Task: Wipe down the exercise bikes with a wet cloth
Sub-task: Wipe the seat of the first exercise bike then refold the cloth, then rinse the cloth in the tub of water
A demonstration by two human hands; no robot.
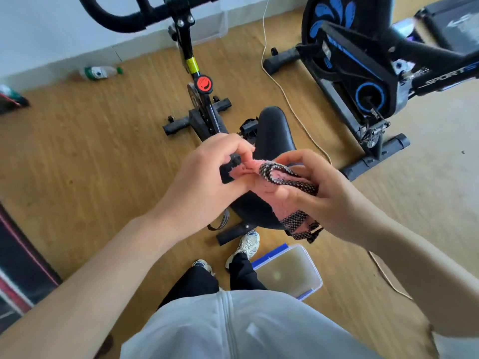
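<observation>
A pink cloth [261, 189] with a black-and-white woven edge is bunched between both my hands, above the black saddle [274, 133] of the nearer exercise bike [204, 110]. My left hand [207, 174] pinches the cloth's left end, fingers curled. My right hand [318, 187] grips its right side, and a corner hangs down below that hand. The bike has a red round knob [203, 83] on its frame and black handlebars [124, 20] at the top. A second bike [363, 63], black with blue trim, stands to the right.
A clear plastic tub [287, 270] with blue handles holding water sits on the wooden floor by my feet. A plastic bottle [99, 72] lies near the wall at left. A pale cord [282, 92] runs across the floor between the bikes. Dark equipment lies at the left edge.
</observation>
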